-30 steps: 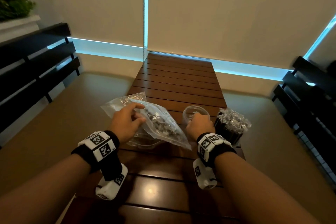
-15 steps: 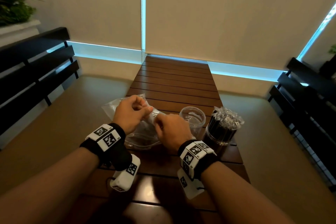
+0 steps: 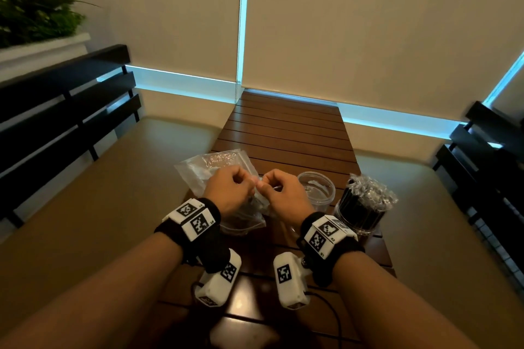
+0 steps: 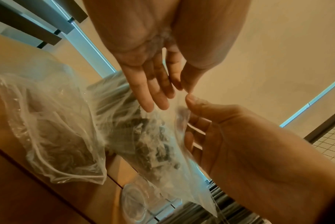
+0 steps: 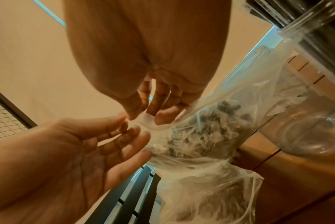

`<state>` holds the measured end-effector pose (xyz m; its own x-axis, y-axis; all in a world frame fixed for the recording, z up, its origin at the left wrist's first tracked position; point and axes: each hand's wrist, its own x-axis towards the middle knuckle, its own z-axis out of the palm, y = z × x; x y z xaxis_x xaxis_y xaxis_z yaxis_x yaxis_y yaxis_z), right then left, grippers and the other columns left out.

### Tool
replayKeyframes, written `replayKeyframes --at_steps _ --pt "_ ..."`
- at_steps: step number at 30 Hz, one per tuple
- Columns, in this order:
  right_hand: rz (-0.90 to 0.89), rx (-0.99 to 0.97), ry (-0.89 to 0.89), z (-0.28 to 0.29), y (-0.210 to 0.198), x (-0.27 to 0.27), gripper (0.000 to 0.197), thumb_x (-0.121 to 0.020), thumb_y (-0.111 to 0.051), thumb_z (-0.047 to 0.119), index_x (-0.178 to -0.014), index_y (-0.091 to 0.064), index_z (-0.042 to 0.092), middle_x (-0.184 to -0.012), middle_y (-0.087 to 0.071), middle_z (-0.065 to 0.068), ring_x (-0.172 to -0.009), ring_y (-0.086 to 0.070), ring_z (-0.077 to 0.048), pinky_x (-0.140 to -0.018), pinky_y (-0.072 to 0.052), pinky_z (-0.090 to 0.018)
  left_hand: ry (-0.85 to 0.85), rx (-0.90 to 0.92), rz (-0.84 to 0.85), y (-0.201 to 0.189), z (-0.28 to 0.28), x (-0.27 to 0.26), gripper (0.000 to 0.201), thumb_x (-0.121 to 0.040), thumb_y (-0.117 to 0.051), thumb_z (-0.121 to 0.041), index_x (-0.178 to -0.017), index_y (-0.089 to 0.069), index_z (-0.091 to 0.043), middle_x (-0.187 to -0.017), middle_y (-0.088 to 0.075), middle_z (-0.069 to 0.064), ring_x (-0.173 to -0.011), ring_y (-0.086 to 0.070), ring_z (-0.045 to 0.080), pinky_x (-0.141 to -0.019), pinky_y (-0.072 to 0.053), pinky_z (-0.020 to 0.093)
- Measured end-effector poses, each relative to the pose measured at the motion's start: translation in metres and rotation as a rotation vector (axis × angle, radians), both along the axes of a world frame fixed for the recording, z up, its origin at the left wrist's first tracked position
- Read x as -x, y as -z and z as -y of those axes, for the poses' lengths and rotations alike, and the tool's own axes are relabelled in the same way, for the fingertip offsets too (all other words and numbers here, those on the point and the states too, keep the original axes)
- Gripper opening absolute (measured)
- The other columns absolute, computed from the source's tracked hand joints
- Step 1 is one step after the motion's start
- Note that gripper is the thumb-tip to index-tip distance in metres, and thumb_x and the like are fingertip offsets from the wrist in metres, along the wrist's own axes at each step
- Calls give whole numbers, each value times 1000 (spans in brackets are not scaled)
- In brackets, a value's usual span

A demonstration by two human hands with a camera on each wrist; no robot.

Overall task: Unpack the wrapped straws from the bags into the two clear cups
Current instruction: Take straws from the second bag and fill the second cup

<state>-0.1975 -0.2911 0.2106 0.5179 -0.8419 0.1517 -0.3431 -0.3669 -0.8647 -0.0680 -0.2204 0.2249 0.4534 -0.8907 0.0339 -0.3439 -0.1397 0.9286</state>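
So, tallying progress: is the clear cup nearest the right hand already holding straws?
No. In the head view that clear cup stands empty beside the right hand; only the other cup holds straws.

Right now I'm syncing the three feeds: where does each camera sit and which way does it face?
Head: on the head, looking forward and down the table; both forearms, left hand and right hand show.
Left wrist: under that wrist, looking along the palm at the bag; the right hand enters too.
Right wrist: mirrored, toward the same bag and the empty cup.
All three share both hands pinching the bag's top.
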Motion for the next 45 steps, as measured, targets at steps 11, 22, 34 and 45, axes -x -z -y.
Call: replayKeyframes --at_steps 11,22,34,45 --pt "182 -298 10 -5 -1 3 33 -80 -66 -11 -96 -54 15 -74 -64 -12 -67 -61 -21 -64 -54 -35 -97 -75 -11 7 -2 10 8 -84 -67 -18 -78 -70 -13 -74 -73 4 -75 -71 21 -76 -60 43" --pt "231 -394 19 1 4 5 5 -87 -68 4 -84 -66 8 -76 -65 -5 -67 -60 -12 -63 -54 -27 -72 -94 123 3 -3 12 21 -94 -56 -16 -78 -69 -18 -72 -72 -2 -71 -70 11 -70 -54 24" --pt "71 -219 16 -2 11 -8 6 -86 -69 15 -84 -66 19 -85 -70 0 -86 -67 -20 -82 -58 -46 -133 -83 177 -3 -1 12 13 -88 -57 -15 -76 -62 -13 -73 -67 2 -68 -66 16 -63 -56 29" --pt "185 -382 63 2 6 -4 16 -84 -64 -2 -91 -64 13 -85 -63 -4 -73 -60 -13 -63 -51 -24 -123 -57 179 1 1 12 20 -91 -51 -12 -72 -50 -10 -79 -67 13 -72 -66 24 -65 -56 36"
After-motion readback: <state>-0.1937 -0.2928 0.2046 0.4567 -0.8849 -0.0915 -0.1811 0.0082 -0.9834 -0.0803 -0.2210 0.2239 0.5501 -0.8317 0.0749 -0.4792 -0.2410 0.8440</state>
